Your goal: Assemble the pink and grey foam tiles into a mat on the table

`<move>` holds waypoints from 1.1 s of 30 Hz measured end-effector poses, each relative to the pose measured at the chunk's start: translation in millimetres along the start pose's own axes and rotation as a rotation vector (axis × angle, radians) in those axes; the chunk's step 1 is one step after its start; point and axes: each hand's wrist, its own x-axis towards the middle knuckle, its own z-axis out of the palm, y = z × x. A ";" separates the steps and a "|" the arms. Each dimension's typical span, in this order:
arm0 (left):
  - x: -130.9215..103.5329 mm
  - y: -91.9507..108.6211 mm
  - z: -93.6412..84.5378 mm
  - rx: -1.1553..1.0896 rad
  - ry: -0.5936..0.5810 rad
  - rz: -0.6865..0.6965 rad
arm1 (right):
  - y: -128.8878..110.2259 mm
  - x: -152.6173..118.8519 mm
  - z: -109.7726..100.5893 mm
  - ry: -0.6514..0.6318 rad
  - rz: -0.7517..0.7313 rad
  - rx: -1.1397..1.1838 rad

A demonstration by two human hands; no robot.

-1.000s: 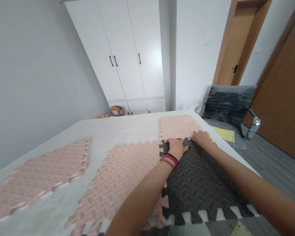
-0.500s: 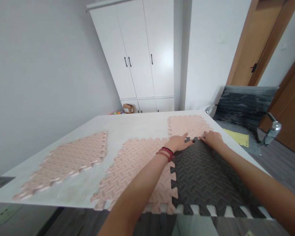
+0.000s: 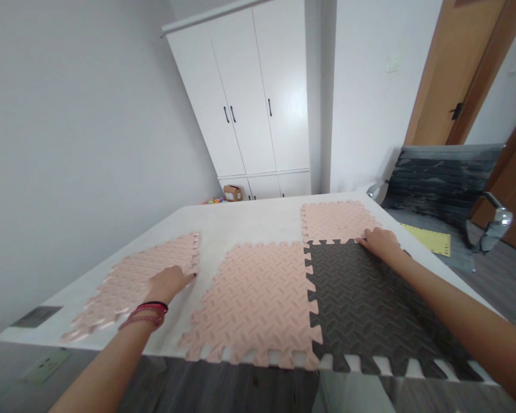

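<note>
Reaching to the left, my left hand (image 3: 169, 282) is over the near right part of a separate pink foam mat tile (image 3: 133, 275). Its thumb is stretched out toward the tile's edge, and the other fingers are partly hidden. My right hand (image 3: 382, 242) rests with fingers extended at the seam between the black foam mat tile (image 3: 361, 304) and the far pink foam mat tile (image 3: 337, 221). A middle pink foam mat tile (image 3: 258, 292) meets the black one along its left side. All have jigsaw-toothed edges.
The tiles lie on a white table (image 3: 249, 221). A grey metal chair (image 3: 442, 178) with a yellow sheet (image 3: 427, 238) on its seat stands at the right. Behind are a white cabinet (image 3: 258, 97) and a small cardboard box (image 3: 233, 193).
My left hand has left the seam by the black tile and moved left to the separate pink tile. My right hand stays at the seam. The view has shifted slightly.
</note>
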 end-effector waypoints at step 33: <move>86.8 104.7 29.0 -0.023 0.305 0.673 | -13.0 -8.5 -18.5 -0.054 0.018 0.012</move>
